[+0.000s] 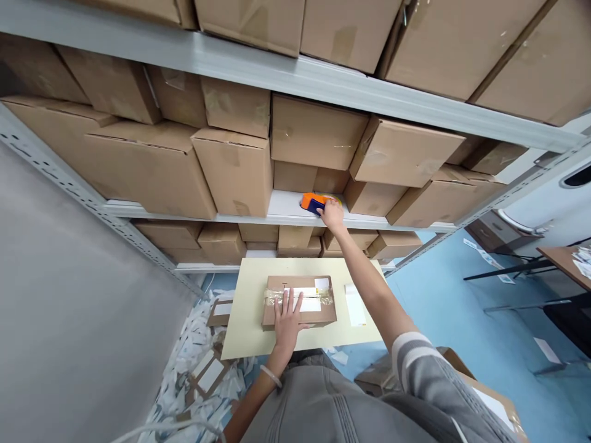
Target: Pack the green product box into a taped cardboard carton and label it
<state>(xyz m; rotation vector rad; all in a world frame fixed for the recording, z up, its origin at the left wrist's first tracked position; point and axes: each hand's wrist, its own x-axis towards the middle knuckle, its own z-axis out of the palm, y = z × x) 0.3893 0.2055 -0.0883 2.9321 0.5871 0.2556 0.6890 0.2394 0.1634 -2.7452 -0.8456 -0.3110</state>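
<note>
A taped cardboard box point(272, 317) lies on the pale yellow tabletop point(252, 271), with strips of clear tape and white labels across its top. My left hand point(287, 320) rests flat on that box, fingers spread. Up on the middle shelf, my right hand point(332, 213) is closed on an orange and dark blue tape dispenser point(313, 202). The dispenser still sits at the shelf's front edge, and a yellowish ring shows behind my fingers. Beneath my right forearm, a white label sheet point(354, 306) lies on the tabletop.
Cardboard boxes point(233, 175) crowd the metal shelves point(305, 74) ahead. A grey wall point(83, 277) stands at left. Label scraps point(184, 363) and flattened cardboard litter the floor on that side. A brown desk point(566, 264) stands at right, and an open box point(489, 400) is at lower right.
</note>
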